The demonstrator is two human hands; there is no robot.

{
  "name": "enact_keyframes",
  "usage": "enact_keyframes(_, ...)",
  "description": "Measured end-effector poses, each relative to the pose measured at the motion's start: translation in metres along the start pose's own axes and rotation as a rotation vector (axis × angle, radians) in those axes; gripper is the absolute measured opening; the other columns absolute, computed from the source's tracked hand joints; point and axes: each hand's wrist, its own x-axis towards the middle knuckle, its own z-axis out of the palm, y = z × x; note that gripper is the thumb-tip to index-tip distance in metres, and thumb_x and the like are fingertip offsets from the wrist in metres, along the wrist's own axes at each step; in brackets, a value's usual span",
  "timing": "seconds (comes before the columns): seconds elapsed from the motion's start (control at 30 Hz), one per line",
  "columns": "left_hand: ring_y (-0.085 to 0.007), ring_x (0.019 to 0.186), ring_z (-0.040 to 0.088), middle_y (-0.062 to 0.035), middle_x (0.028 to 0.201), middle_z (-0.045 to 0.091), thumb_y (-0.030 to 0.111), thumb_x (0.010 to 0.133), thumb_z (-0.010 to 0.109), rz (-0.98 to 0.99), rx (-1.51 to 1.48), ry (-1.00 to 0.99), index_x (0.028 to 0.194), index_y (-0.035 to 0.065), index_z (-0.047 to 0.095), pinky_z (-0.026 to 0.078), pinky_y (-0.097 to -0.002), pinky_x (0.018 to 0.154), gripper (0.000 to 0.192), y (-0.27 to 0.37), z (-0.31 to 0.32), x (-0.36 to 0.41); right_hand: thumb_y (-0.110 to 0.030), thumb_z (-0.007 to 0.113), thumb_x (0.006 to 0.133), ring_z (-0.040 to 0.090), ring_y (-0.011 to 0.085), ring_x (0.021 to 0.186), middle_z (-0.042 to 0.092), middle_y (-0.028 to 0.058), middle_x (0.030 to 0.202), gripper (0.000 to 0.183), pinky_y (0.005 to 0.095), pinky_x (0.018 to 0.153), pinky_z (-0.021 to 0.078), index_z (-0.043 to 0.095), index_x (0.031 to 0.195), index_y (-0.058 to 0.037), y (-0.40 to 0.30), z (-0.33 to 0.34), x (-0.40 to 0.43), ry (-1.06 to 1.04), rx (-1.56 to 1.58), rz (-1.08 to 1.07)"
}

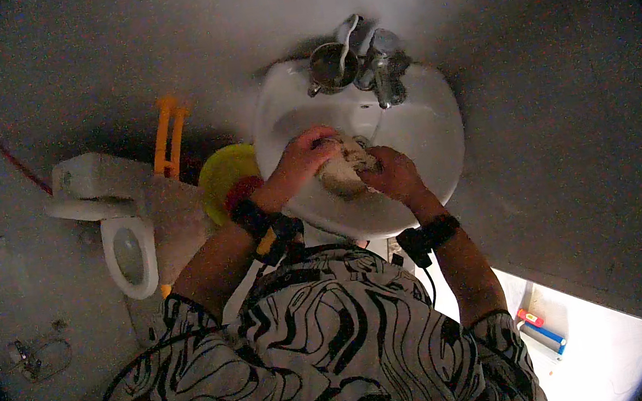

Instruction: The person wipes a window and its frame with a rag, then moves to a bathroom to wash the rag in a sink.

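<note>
Both hands are over the basin of a white washbasin [432, 126]. They meet at a pale bundle with dark patches [345, 173], which looks like cloth, though the dim light blurs its details. My left hand [311, 147] grips its upper left part. On the right side, the fingers of my right hand [393, 172] are curled around its edge. The lower part of the bundle hangs into the bowl between them. A metal tap [387, 81] rises at the back of the basin, beyond the hands.
On the basin's rear ledge, a dark mug [333, 66] stands beside the tap. To the left are a yellow-green tub [224, 173] with something red in it, an orange plastic stand [169, 138] and a white toilet [131, 257]. A wall [553, 130] rises at the right.
</note>
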Motion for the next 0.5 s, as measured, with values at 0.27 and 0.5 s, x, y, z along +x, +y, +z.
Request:
enact_keyframes(0.27,-0.0094,0.078,0.057,-0.0039,0.089,0.064,0.020,0.085,0.064,-0.050,-0.001,-0.015,0.102,0.0026,0.063,0.049,-0.0247,0.068,0.024,0.014,0.062,-0.004,-0.026,0.067,0.076,0.061,0.0346,0.095,0.064,0.0158,0.102,0.038,0.0430,0.084,0.0491,0.061,0.110,-0.0091,-0.015,-0.021,0.005,0.023,0.141,-0.072)
enact_keyframes(0.5,-0.0079,0.074,0.057,-0.0030,0.082,0.064,0.021,0.084,0.066,-0.242,0.014,-0.050,0.100,0.0024,0.064,0.048,-0.0247,0.066,0.025,0.054,0.059,-0.010,-0.009,0.066,0.070,0.061,0.0350,0.087,0.063,0.0148,0.092,0.025,0.0405,0.077,0.0506,0.062,0.095,-0.0066,0.026,-0.006,0.009,0.265,-0.008,-0.059)
